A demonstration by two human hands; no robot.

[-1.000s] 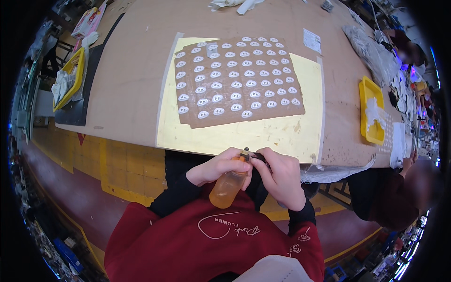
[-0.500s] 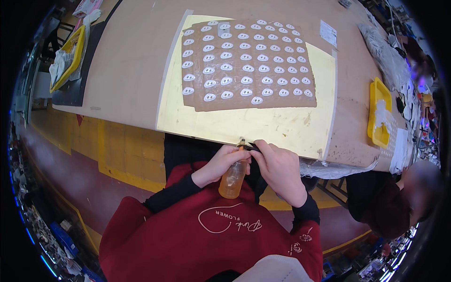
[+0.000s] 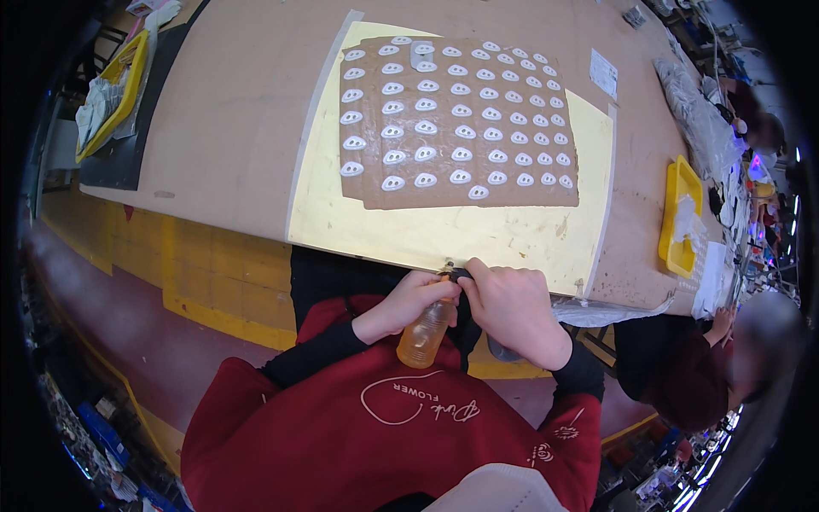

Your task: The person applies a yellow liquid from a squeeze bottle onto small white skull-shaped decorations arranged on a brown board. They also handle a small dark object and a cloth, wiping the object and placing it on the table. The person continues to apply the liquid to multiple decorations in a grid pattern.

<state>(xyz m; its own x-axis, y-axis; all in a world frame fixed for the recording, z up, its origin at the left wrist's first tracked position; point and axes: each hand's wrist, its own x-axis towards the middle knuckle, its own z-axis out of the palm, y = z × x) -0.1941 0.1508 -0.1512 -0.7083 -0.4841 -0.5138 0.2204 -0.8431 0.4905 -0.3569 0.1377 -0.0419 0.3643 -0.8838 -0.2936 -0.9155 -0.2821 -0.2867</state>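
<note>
Below the table's front edge, my left hand [image 3: 414, 300] is wrapped round the neck of a clear plastic bottle [image 3: 421, 343] with orange-yellow liquid. The bottle leans, its narrow tip pointing up toward the table edge. My right hand [image 3: 522, 314] is closed at the bottle's top, pinching a small black piece [image 3: 461, 274] against it; whether that is a tool or part of the bottle's top is hidden by the fingers. Ahead lies a brown sheet [image 3: 537, 199] with rows of small white rounded pieces [image 3: 461, 130], each with two dark spots.
Yellow paper [image 3: 409, 235], taped down, lies under the brown sheet on the wide table [image 3: 230, 145]. Yellow trays stand at the left [image 3: 130, 101] and right [image 3: 672, 213]. Clear plastic wrap [image 3: 695, 115] lies far right. Another person [image 3: 682, 384] sits at the right.
Both hands stay at the bottle's top. The bottle leans slightly more, and my right hand has shifted a little to the right. The whole view has turned slightly.
</note>
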